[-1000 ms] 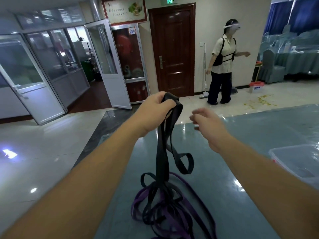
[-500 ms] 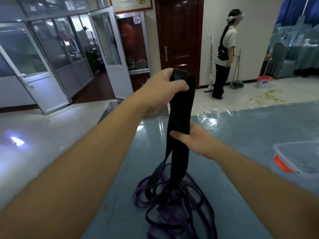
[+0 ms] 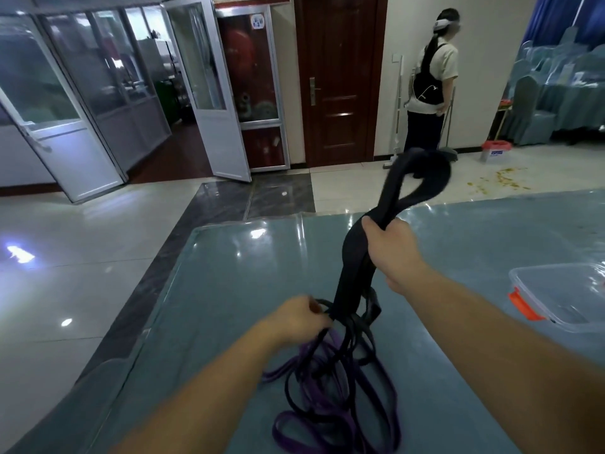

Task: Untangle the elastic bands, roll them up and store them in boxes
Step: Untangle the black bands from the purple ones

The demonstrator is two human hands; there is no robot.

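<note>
Right hand (image 3: 391,253) raised at 12 o'clock, fist closed around black band (image 3: 357,257). Left hand (image 3: 296,319) lower at 9 o'clock, fingers curled into the strands. Both forearms extended.

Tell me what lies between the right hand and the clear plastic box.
Only bare glossy blue-grey tabletop separates the right hand from the clear plastic box, head view.

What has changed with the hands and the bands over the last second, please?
The left hand let go of the black band's top and dropped to grip the strands at the tangle. The right hand took hold of the band. The box stayed put.
</note>
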